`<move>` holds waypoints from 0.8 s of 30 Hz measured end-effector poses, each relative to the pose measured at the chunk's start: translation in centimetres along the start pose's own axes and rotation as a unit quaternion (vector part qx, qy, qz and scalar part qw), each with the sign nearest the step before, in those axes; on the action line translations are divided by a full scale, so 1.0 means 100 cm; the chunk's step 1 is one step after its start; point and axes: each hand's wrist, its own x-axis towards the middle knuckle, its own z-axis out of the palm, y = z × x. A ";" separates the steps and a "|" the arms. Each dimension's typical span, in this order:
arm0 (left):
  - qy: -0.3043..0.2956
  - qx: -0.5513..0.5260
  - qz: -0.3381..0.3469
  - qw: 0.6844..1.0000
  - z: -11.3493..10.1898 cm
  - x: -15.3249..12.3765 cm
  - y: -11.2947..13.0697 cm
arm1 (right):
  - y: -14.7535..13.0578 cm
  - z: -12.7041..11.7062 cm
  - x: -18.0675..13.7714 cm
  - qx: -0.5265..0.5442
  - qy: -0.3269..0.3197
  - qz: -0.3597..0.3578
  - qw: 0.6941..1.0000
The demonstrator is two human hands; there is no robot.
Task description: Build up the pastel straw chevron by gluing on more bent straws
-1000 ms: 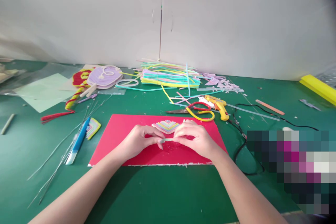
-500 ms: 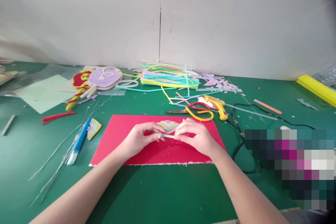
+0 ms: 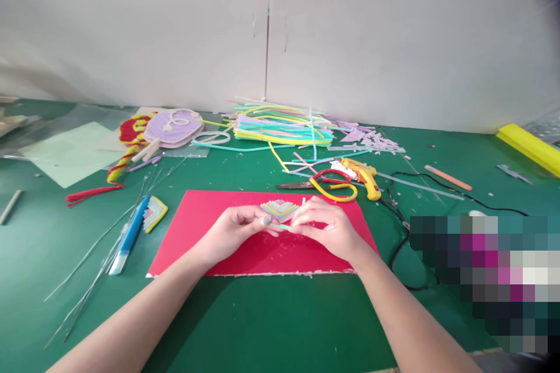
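The left hand (image 3: 231, 230) and right hand (image 3: 327, 225) are sitting a little apart, both pinching a pale green strip (image 3: 282, 227) between them over the red board (image 3: 245, 257). The strip is looking light and bendy, probably soft, so thumb-and-fingertip holds near its ends should suit it without crushing; fingers are covering much of it, so its full length is hard to tell. Just beyond, a striped chevron piece (image 3: 280, 208) is lying on the board, its pastel rows nesting in a V. Farther out, loop-handled scissors (image 3: 335, 186) and a bundle of slender stems (image 3: 282, 133) are resting on the smooth green table (image 3: 271, 326).
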 end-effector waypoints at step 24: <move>0.324 0.112 0.003 0.939 -0.015 0.008 -0.002 | 0.000 0.012 -0.001 -0.135 -0.030 0.003 0.990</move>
